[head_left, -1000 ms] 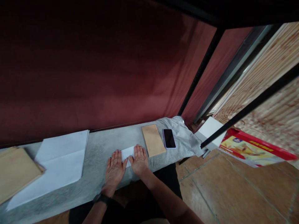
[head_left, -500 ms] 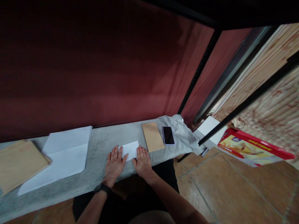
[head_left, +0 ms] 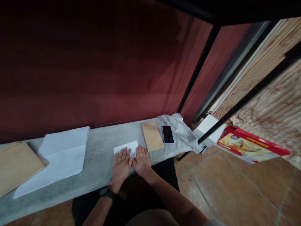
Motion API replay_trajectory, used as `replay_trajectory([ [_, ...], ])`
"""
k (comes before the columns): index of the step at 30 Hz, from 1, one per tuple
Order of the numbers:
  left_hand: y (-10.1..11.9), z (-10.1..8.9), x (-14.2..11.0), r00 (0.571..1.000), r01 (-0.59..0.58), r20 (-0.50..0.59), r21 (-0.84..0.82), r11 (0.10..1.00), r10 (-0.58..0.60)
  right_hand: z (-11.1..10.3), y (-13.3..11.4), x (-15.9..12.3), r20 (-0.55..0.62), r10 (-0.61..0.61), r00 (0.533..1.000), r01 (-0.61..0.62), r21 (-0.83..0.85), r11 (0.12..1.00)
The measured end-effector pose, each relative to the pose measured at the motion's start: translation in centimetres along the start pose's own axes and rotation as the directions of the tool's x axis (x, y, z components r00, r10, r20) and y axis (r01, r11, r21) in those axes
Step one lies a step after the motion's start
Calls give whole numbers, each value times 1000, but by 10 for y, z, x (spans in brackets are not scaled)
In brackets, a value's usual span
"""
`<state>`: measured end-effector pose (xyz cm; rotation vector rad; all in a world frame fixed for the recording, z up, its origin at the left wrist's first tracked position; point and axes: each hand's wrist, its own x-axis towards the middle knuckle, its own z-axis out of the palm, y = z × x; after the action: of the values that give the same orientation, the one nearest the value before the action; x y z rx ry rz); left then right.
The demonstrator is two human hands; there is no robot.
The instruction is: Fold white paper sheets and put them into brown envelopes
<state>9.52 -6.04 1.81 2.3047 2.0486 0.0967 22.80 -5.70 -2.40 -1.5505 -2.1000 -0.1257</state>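
Both hands are at the grey-covered bench [head_left: 101,150], palms down. The left hand [head_left: 122,164], with a dark watch [head_left: 108,193] at the wrist, lies flat with its fingers extended over the folded white paper [head_left: 133,150]. The right hand [head_left: 142,161] is likewise flat, its fingers at the right-hand edge of the same piece. Neither hand grips; the two are side by side, thumbs meeting or nearly so. The paper lies on the bench, its far edge showing beyond the fingertips.

Just right of it lies a flat tan packet [head_left: 152,136]; envelope or pad, I cannot tell, nor whether anything is inside. Beside that is a phone [head_left: 167,135], dark screen up. To the left are large white sheets [head_left: 66,150], creased across, with a brown paper stack [head_left: 18,168] overlapping their left part.

Containers: one red-and-yellow carton [head_left: 251,146], food pictured on its face, beyond the bench's right end. Its contents are not visible from here. A white box-like item [head_left: 211,127] adjoins it, partly behind a black bar [head_left: 249,94]; interior likewise hidden.
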Motion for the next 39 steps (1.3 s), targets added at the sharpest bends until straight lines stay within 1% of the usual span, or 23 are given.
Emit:
replay_trajectory([
  [2, 11, -1, 5, 996, -76, 32, -53, 996, 78, -1, -1, 1, 15, -1, 1000, 2, -16, 1000],
  [5, 16, 0, 14, 995, -91, 28, -84, 992, 93, -4, -1, 3, 26, 2, 1000, -1, -25, 1000],
  [8, 1, 4, 18, 997, -76, -15, -67, 995, 75, -6, -1, 2, 23, 1, 1000, -1, -12, 1000],
  [12, -26, 13, 15, 993, 19, -117, -27, 999, -22, -6, 0, 0, 10, 7, 1000, -7, 7, 1000],
  [14, -33, 16, 12, 988, 43, -151, -26, 999, -46, -6, -2, 4, 19, 39, 999, -39, 7, 999],
  [16, -35, 17, 11, 986, 40, -161, -42, 998, -47, -8, -4, 13, 50, 61, 997, -62, 12, 998],
  [17, -34, 16, 11, 985, 39, -164, -51, 998, -46, -8, -6, 19, 74, 50, 996, -52, 22, 998],
  [21, -33, 16, 12, 985, 29, -168, -58, 998, -39, -4, -9, 38, 156, -67, 985, 56, 72, 996],
  [22, -33, 16, 12, 986, 31, -164, -54, 998, -39, -1, -8, 40, 161, -74, 984, 63, 71, 995],
  [24, -34, 17, 12, 986, 42, -158, -47, 998, -49, 4, -7, 41, 158, -47, 986, 39, 55, 998],
  [28, -39, 19, 10, 979, 102, -176, -30, 994, -106, 9, -4, 39, 146, 42, 988, -45, 23, 999],
  [31, -46, 18, 5, 974, 120, -191, -14, 993, -120, 10, -2, 36, 125, 49, 991, -52, 22, 998],
  [34, -52, 17, 1, 975, 133, -176, -9, 991, -133, 10, 1, 29, 94, 52, 994, -53, 15, 998],
  [39, -52, 12, -3, 973, 158, -169, -2, 988, -156, 8, 3, 8, 29, 54, 998, -54, -23, 998],
])
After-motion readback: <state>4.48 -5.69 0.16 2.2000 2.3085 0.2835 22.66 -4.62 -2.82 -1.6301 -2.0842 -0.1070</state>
